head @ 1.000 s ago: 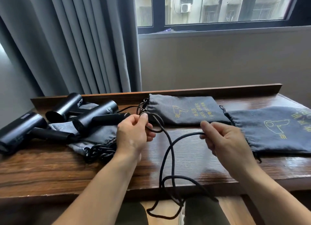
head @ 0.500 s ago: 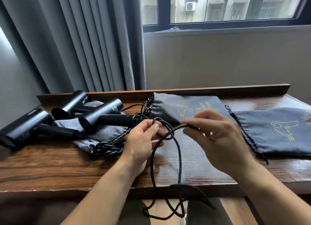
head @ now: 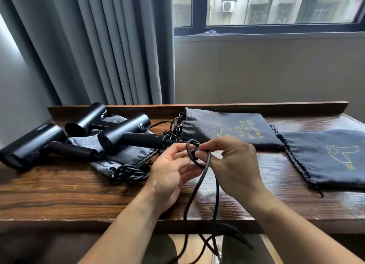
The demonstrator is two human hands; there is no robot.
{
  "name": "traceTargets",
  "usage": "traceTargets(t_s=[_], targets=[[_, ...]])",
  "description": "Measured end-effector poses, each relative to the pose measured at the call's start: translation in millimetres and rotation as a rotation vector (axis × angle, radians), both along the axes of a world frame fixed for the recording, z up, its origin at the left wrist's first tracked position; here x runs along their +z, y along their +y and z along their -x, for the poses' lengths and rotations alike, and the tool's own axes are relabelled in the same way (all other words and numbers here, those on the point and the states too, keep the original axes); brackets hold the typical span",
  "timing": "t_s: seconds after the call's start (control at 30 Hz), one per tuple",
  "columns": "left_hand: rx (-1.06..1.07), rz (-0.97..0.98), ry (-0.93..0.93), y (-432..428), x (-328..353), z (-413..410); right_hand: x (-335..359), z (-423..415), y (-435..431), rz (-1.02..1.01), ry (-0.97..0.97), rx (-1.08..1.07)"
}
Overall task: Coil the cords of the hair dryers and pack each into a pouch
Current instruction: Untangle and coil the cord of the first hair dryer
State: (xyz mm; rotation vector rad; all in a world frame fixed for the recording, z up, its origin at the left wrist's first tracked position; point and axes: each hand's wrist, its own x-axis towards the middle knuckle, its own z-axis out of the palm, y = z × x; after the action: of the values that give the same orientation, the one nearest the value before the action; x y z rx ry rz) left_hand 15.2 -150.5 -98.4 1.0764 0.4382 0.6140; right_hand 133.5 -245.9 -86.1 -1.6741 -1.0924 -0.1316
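Cord [head: 217,200], black and thin, curls into a small loop above the table [head: 59,194], pinched between the left hand [head: 169,176] and right hand [head: 235,164]; two strands hang over the front edge. Three dryers [head: 126,133] lie left, on and beside a grey pouch [head: 126,155]. Two dark pouches [head: 227,129] [head: 331,157] lie flat at right, mouths gathered, contents hidden.

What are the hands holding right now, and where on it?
The black cord, at a small loop: right hand pinches the loop's top, left hand holds its lower side.
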Motion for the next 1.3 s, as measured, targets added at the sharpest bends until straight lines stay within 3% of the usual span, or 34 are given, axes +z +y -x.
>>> traceTargets(t_s=[0.2,0.37,0.5,0.63,0.77,0.87,0.93,1.0,1.1,1.3], targets=[[0.038,-0.092,0.028,5,-5,1,11,-5,4,0.111,0.274,0.176],[0.238,-0.384,0.230,5,-1,6,4,-4,-12,0.307,0.005,0.134],[0.433,-0.739,0.442,8,6,14,10,-5,-29,0.192,-0.055,0.061],[0.483,-0.971,0.323,-4,21,17,22,8,-24,0.142,-0.141,0.120],[0.321,-0.960,0.129,-11,40,21,16,13,-6,0.213,-0.243,0.180],[0.184,-0.890,0.032,0,39,23,13,4,0,0.174,-0.017,0.181],[0.136,-0.990,0.127,13,30,20,13,3,0,0.130,0.184,0.231],[0.010,-1.159,0.267,19,24,12,14,4,-2,0.125,0.260,0.265],[-0.182,-1.142,0.388,18,14,-2,19,2,-10,0.114,0.373,0.284],[-0.087,-1.236,0.471,17,0,-25,39,-34,-32,-0.395,1.052,0.311]])
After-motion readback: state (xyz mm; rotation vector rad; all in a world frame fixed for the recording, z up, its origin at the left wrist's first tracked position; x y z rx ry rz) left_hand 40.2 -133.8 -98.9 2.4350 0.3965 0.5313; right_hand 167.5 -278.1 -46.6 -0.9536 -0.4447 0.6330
